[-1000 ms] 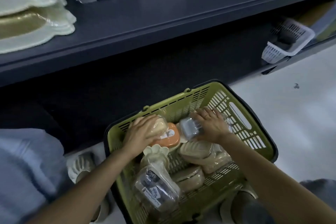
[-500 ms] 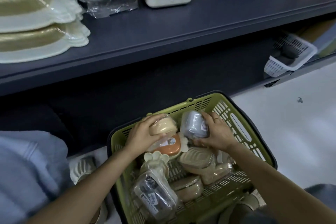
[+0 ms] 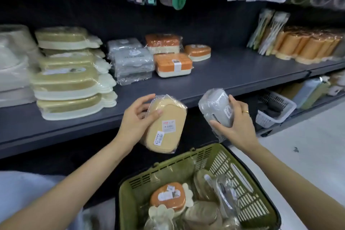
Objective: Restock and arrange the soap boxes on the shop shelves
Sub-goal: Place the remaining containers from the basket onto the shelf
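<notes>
Centre of frame: the left hand (image 3: 134, 124) grips a plastic-wrapped tan soap box (image 3: 166, 124), thumb across its upper face and fingers curled behind its top edge; the box is tilted, its underside with two price stickers turned toward the camera. Right of centre: the right hand (image 3: 236, 124), with a gold ring (image 3: 245, 112) on one finger, grasps a wrapped grey soap box (image 3: 216, 107), fingers wrapped round its right side and thumb under its lower end. Both boxes are held in the air just in front of the front edge of the dark grey shelf (image 3: 233, 73) and above the basket, apart from each other.

Lower centre: an olive-green slotted shopping basket (image 3: 248, 188) holds an orange-lidded soap box (image 3: 168, 196), a cream flower-shaped dish (image 3: 161, 212) lying against it, several wrapped beige shell-patterned soap boxes (image 3: 202, 213) and a wrapped clear pack (image 3: 226, 196) leaning at the right.

On the shelf, left: stacked wrapped gold-and-cream trays (image 3: 69, 73). Middle: a stack of grey wrapped boxes (image 3: 131, 61), beside them two orange rectangular boxes (image 3: 172, 64) and, behind these, an orange oval box (image 3: 197, 52). Upper right: a row of orange cups (image 3: 306, 46).

Right edge, lower shelf: a white mesh basket (image 3: 276, 112) containing dark items too dim to identify.
</notes>
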